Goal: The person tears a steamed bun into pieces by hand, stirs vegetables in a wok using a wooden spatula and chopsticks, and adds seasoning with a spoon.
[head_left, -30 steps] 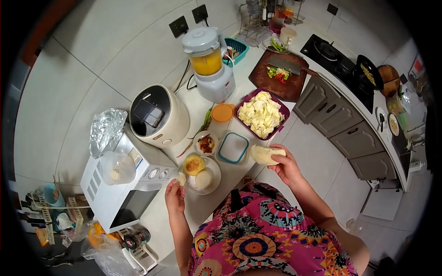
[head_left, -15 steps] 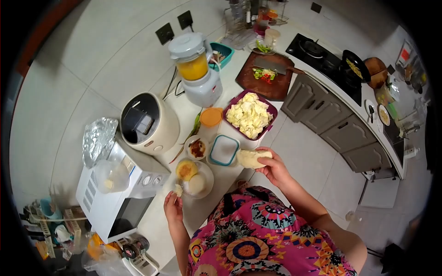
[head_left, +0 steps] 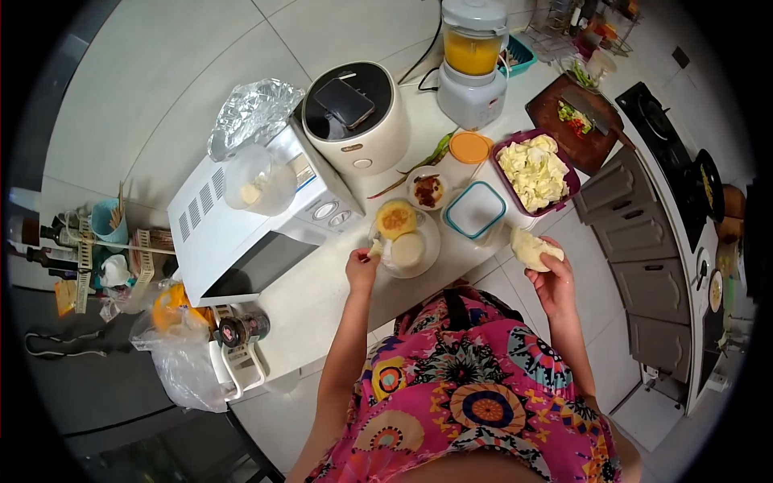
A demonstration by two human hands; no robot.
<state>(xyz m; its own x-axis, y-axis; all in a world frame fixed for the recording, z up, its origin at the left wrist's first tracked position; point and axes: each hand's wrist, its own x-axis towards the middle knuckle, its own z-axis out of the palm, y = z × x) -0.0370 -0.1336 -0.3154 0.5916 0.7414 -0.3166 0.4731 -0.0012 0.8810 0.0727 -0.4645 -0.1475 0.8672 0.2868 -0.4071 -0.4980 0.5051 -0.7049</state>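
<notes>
In my right hand (head_left: 554, 282) is a large pale piece of bread (head_left: 530, 248), like a torn steamed bun, gripped between thumb and fingers over the counter's front edge. My left hand (head_left: 361, 272) pinches a small torn bread piece (head_left: 376, 249) at the left rim of a white plate (head_left: 433, 256). On that plate lie a browned round flatbread (head_left: 396, 218) and a smooth white bun (head_left: 407, 250). Behind it stands a small bowl (head_left: 441, 199) with dark red sauce (head_left: 426, 188). A teal-rimmed square container (head_left: 475, 211) is between the plate and the right hand.
A purple basin (head_left: 501, 167) holds torn cabbage (head_left: 533, 171). Nearby are an orange-lidded tub (head_left: 470, 147), long peppers (head_left: 439, 151) and a blender (head_left: 472, 92). A microwave (head_left: 241, 233) and rice cooker (head_left: 354, 121) stand left. Chopped peppers and a cleaver lie on a board (head_left: 555, 121).
The view has turned left, so the counter's things appear farther right. The bread in my right hand has tilted. My left hand still pinches its small piece beside the plate.
</notes>
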